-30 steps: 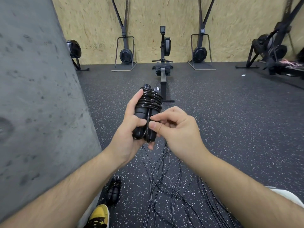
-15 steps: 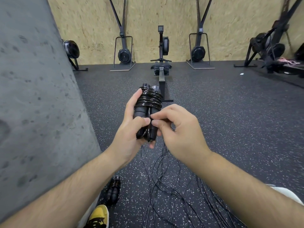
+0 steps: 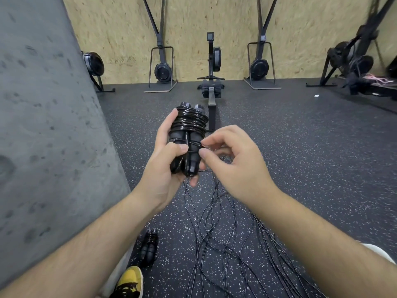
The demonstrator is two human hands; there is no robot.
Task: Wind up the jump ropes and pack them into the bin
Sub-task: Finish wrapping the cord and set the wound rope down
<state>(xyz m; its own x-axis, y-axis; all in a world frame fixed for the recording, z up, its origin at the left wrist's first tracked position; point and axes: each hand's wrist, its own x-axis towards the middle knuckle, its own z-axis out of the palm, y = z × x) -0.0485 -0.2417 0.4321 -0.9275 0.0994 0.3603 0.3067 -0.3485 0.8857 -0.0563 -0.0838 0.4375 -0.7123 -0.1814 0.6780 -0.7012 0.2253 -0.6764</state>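
winding a jump rope beside the grey wall

we are holding a black jump rope [image 3: 189,125] up in front of us, above the speckled floor [image 3: 300,158]. our left hand [image 3: 165,168] is gripping it, with the fingers curling round the two handles from behind and the thumb pressing across their front. the handles are lying side by side and pointing away from us, and the cord is sitting in tight glossy coils round their upper half. our right hand [image 3: 234,164] is just beside the bundle on its right, its fingers curled. its forefinger and thumb are pinching a thin strand of the cord that is crossing the handles below the coils. we cannot tell whether the strands showing under the bundle are hanging from it or lying on the floor.

loose ropes [image 3: 214,233] are lying in a tangle of long black strands on the floor below our hands, and they are spreading toward our right side. another wound rope [image 3: 149,246] is lying on the floor near our yellow shoe [image 3: 130,282], close to the foot of the grey concrete wall [image 3: 43,125] on our left. straight ahead a rowing machine [image 3: 211,87] is standing with its rail pointing toward us, well apart from our hands. other machines [image 3: 163,72] are standing along the chipboard wall [image 3: 214,18] behind it.
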